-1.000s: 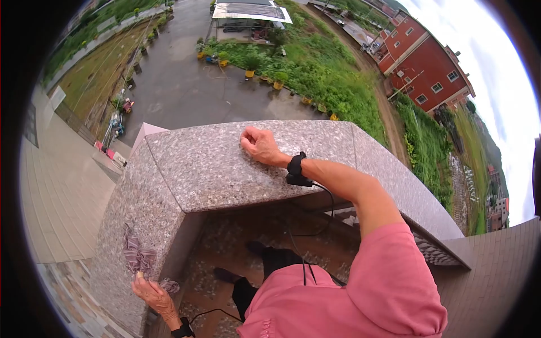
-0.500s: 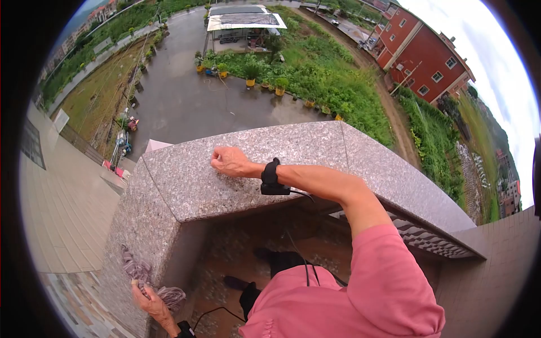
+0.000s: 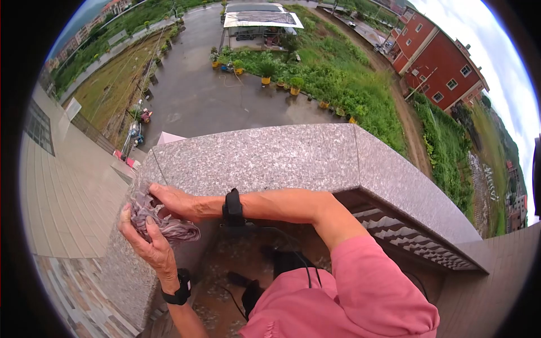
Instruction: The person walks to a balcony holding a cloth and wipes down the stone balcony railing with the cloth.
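A crumpled greyish-pink rag (image 3: 179, 230) is bunched over the left end of the speckled granite ledge (image 3: 259, 158). My left hand (image 3: 147, 245) grips it from below, thumb and fingers curled round its near side. From the right, my right hand (image 3: 173, 201) reaches across and is closed on the rag's upper part. Some of its fingertips are hidden in the folds. Both wrists wear black bands, with thin black cables hanging near my body.
Under the granite top is a patterned railing (image 3: 417, 239) on the right. Beyond the ledge the ground lies far below, with a wet paved yard (image 3: 191, 84), potted plants, a white-roofed shelter (image 3: 262, 19) and a red building (image 3: 439, 65).
My right hand has gone from a closed fist on the middle of the ledge leftward to the rag. My left hand and the rag have moved up along the ledge.
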A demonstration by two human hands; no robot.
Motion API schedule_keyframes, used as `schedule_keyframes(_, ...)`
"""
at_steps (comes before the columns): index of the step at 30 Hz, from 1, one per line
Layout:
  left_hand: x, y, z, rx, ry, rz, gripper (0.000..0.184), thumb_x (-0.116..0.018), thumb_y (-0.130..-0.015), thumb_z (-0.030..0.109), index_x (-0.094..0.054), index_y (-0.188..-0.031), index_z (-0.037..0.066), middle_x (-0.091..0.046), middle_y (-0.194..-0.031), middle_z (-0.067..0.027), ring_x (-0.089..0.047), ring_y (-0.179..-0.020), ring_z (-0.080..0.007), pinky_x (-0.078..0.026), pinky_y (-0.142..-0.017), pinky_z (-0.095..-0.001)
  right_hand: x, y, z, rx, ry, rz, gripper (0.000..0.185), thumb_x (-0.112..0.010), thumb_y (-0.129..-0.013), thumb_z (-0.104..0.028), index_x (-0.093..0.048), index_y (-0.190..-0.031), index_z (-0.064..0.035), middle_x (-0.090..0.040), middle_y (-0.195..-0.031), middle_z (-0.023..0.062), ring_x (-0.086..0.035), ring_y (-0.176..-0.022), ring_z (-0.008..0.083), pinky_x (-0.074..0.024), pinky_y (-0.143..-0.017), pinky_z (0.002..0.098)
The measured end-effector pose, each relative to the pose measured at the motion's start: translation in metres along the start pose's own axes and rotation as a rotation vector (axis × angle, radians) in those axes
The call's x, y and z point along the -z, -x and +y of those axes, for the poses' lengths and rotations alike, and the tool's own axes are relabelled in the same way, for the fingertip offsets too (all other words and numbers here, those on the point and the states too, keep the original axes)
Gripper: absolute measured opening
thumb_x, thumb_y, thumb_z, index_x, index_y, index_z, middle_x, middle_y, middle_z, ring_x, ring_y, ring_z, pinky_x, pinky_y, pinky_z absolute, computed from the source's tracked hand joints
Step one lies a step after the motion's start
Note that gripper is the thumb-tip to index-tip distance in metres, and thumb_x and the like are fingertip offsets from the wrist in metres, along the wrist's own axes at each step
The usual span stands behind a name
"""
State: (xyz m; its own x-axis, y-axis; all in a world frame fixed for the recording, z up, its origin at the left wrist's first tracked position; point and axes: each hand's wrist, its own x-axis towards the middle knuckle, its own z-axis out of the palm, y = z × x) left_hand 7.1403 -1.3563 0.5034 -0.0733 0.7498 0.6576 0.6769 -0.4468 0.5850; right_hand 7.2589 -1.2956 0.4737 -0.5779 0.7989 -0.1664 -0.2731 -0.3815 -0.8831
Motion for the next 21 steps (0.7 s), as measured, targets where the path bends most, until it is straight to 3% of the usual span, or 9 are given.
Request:
schedule_keyframes(3,-0.010,-0.025,-0.007,-0.202,-0.046,-0.022,0.042,-0.049,-0.090,0.009,-0.038,-0.129,-0.002,-0.045,-0.126,-0.0205,-0.044,-0.117,-0.0368,-0.034,-0.100,-0.0453,0.009,-0.026,-0.031,0.098,-0.070,0.056,0.055,-0.034,-0.094,-0.055,-0.047,-0.120,-0.0083,-0.056,-0.104,0.0084,-0.057,-0.073,0.0151,-0.0443,-0.049,0.0268)
schedule_keyframes(6,-0.012,-0.030,-0.015,-0.131,-0.231,-0.055,0.042,-0.050,-0.090,0.011,-0.039,-0.129,-0.002,-0.045,-0.125,-0.0208,-0.042,-0.118,-0.0372,-0.032,-0.100,-0.0460,0.029,-0.047,-0.046,0.266,0.199,0.172,0.047,-0.049,-0.091,-0.044,-0.049,-0.118,-0.0049,-0.056,-0.089,0.0080,-0.057,-0.063,0.0136,-0.0419,-0.044,0.0279)
schedule_keyframes(8,0.006,-0.012,-0.035,-0.061,-0.206,-0.080,0.043,-0.051,-0.090,0.014,-0.039,-0.129,-0.002,-0.044,-0.126,-0.0207,-0.040,-0.119,-0.0375,-0.030,-0.101,-0.0474,0.079,-0.080,-0.031,0.084,0.665,0.169,0.048,-0.057,-0.086,-0.040,-0.049,-0.119,-0.0054,-0.055,-0.098,0.0152,-0.060,-0.075,0.0215,-0.0474,-0.056,0.0348)
schedule_keyframes(9,0.020,0.002,-0.042,-0.045,-0.283,-0.120,0.045,-0.050,-0.091,0.014,-0.037,-0.130,-0.003,-0.044,-0.126,-0.0209,-0.039,-0.120,-0.0374,-0.030,-0.101,-0.0467,0.081,-0.076,-0.029,0.082,0.666,0.165,0.048,-0.057,-0.086,-0.040,-0.049,-0.119,-0.0054,-0.055,-0.098,0.0152,-0.060,-0.075,0.0215,-0.0474,-0.056,0.0348)
schedule_keyframes(11,0.050,0.038,-0.063,0.003,-0.409,-0.174,0.046,-0.050,-0.091,0.014,-0.036,-0.131,-0.003,-0.044,-0.126,-0.0212,-0.039,-0.119,-0.0378,-0.030,-0.101,-0.0466,0.085,-0.058,-0.024,0.073,1.616,0.355,0.053,-0.062,-0.081,-0.039,-0.049,-0.119,-0.0057,-0.048,-0.116,0.0255,-0.054,-0.099,0.0353,-0.0466,-0.075,0.0478)
schedule_keyframes(12,0.066,0.058,-0.076,0.035,-0.458,-0.186,0.047,-0.050,-0.091,0.016,-0.036,-0.131,-0.003,-0.044,-0.127,-0.0213,-0.039,-0.119,-0.0382,-0.030,-0.100,-0.0471,0.081,-0.058,-0.019,0.066,1.621,0.351,0.053,-0.062,-0.081,-0.039,-0.049,-0.119,-0.0057,-0.048,-0.116,0.0255,-0.054,-0.099,0.0353,-0.0466,-0.075,0.0478)
schedule_keyframes(14,0.096,0.090,-0.092,0.197,-0.560,-0.225,0.047,-0.049,-0.092,0.018,-0.036,-0.133,-0.002,-0.045,-0.127,-0.0220,-0.040,-0.118,-0.0392,-0.031,-0.099,-0.0474,0.062,-0.060,-0.008,0.376,1.472,0.377,0.062,-0.061,-0.080,-0.047,-0.048,-0.118,-0.0005,-0.037,-0.125,0.0335,-0.042,-0.111,0.0466,-0.0395,-0.085,0.0581)
schedule_keyframes(19,0.179,0.169,-0.171,0.337,-0.793,-0.213,0.047,-0.046,-0.094,0.024,-0.038,-0.132,-0.003,-0.044,-0.128,-0.0221,-0.041,-0.117,-0.0396,-0.031,-0.098,-0.0484,0.012,-0.066,0.022,0.092,1.463,0.189,0.096,-0.060,-0.073,-0.065,-0.027,-0.140,-0.0030,-0.023,-0.137,0.0384,-0.022,-0.126,0.0571,-0.0256,-0.093,0.0668)
schedule_keyframes(21,0.201,0.188,-0.188,0.312,-0.897,-0.180,0.048,-0.044,-0.095,0.031,-0.041,-0.129,-0.004,-0.045,-0.124,-0.0218,-0.043,-0.114,-0.0389,-0.031,-0.098,-0.0485,0.011,-0.076,0.022,0.058,1.447,0.186,0.097,-0.059,-0.073,-0.065,-0.027,-0.140,-0.0027,-0.023,-0.137,0.0388,-0.021,-0.126,0.0573,-0.0249,-0.094,0.0669)
